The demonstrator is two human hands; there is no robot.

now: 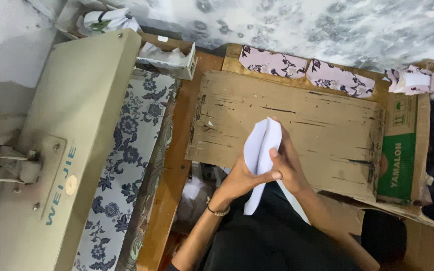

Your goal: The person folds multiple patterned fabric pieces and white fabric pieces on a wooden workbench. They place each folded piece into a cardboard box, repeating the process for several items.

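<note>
From my head view I hold a folded white sheet upright between both hands, above the near edge of the worn cardboard panel that lies on the wooden table; my left hand, a bracelet at its wrist, has its fingers clenched on the sheet's lower part, and my right hand pinches the sheet from the right. To the left stand a beige machine and a blue floral cloth, while patterned pink fabric pieces lie along the far edge and a green and brown carton sits at the right
</note>
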